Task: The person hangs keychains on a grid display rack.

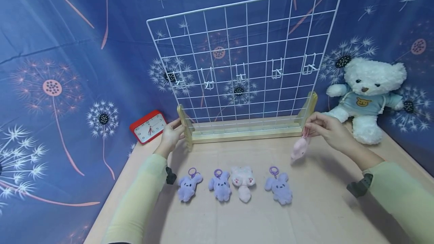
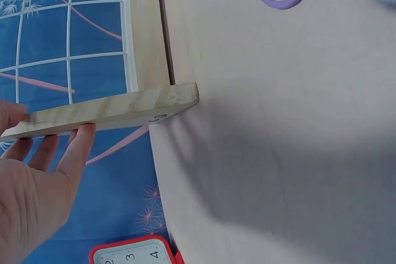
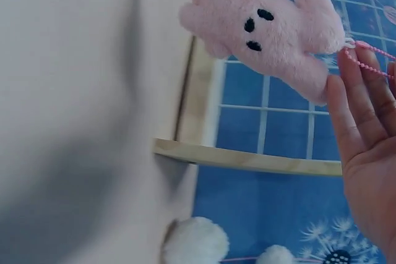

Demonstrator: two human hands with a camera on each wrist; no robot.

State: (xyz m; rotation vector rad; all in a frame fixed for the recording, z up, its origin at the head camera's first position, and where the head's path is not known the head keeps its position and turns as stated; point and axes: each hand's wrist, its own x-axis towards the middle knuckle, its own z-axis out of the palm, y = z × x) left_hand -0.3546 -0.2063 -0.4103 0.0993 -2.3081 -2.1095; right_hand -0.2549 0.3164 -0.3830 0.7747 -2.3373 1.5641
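Observation:
My right hand (image 1: 326, 128) holds a pink plush keychain (image 1: 300, 150) by its beaded pink chain (image 3: 371, 51). The plush hangs below the fingers, beside the right wooden end (image 1: 310, 106) of a white wire grid rack (image 1: 246, 33). My left hand (image 1: 171, 135) grips the left wooden end (image 2: 105, 112) of the rack, thumb on one face and fingers on the other. On the table in front lie three purple plush keychains (image 1: 188, 186) with purple rings, and one pale pink-and-white plush (image 1: 243, 183) between two of them.
Several white hooks (image 1: 277, 71) hang in a row on the grid. A red clock (image 1: 149, 127) stands left of the rack, and a white teddy bear (image 1: 367, 97) in a blue top sits at right. Blue dandelion-print cloth (image 1: 68, 48) hangs behind the table (image 1: 217, 225).

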